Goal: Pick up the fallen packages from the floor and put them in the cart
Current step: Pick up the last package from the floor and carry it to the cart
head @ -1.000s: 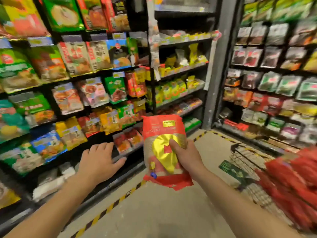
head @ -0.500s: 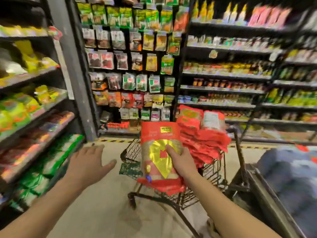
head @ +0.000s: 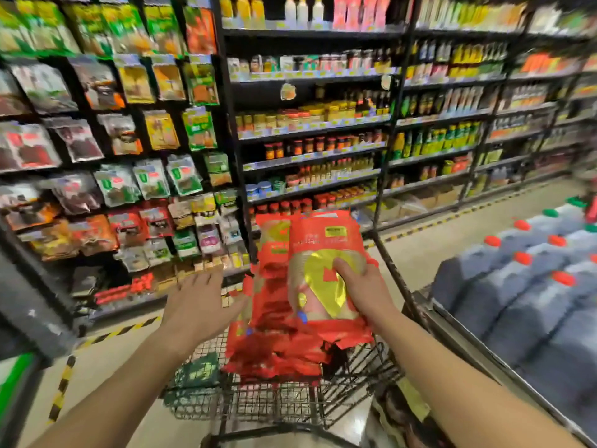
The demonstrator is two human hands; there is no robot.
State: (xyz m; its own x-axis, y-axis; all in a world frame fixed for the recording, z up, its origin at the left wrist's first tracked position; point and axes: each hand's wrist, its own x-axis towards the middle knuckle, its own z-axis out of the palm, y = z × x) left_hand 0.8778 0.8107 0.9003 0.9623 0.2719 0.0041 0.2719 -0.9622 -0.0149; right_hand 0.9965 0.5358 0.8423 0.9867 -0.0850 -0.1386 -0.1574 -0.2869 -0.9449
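One red package (head: pixel 326 266) with a gold panel is upright over the cart (head: pixel 258 405), held in the right grip (head: pixel 361 286) with the thumb on its front. Under and behind it, a heap of red packages (head: pixel 274 344) fills the wire basket. The left grip (head: pixel 200 305) is just beside the heap, fingers spread, holding nothing. The pale floor (head: pixel 122 360) has striped tape (head: pixel 61 386) along dark shelves (head: pixel 310 130) of jars. Hanging pouches (head: pixel 129 140) fill the left and blue jugs (head: pixel 533 286) stand at right. Labels are blurred, and the cart's base is cut off.

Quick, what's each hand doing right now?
Left hand: open, fingers spread, holding nothing.
Right hand: closed on the red and gold package, over the cart.
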